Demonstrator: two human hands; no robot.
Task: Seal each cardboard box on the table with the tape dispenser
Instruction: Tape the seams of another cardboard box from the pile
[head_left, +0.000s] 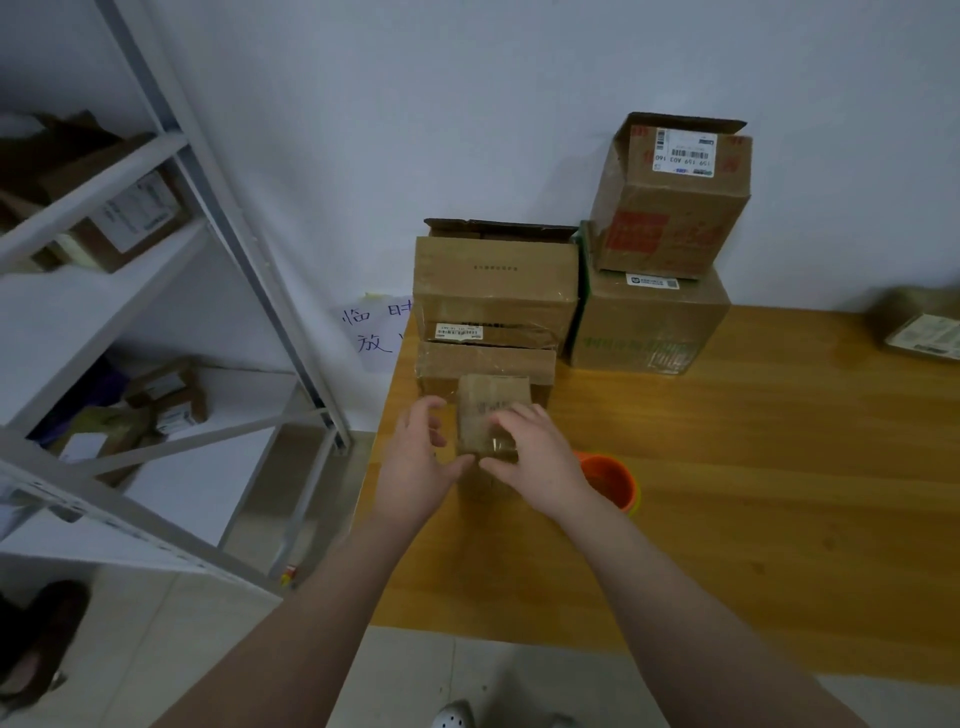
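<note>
Cardboard on the small box (493, 410) looked thin, light and easily dented, with a slick taped patch at its near top edge; it stood near the left edge of the table (753, 467), just in front of the stacked boxes (493, 291). Your right hand (535, 462) lay curved over that near edge, holding it, while your left hand (415, 462) was cupped half open at its left side, thumb touching, fingers clear. Opposite side walls near the corners looked the stiffest hold; the orange tape dispenser (608, 480) lay beside your right wrist, in neither hand.
</note>
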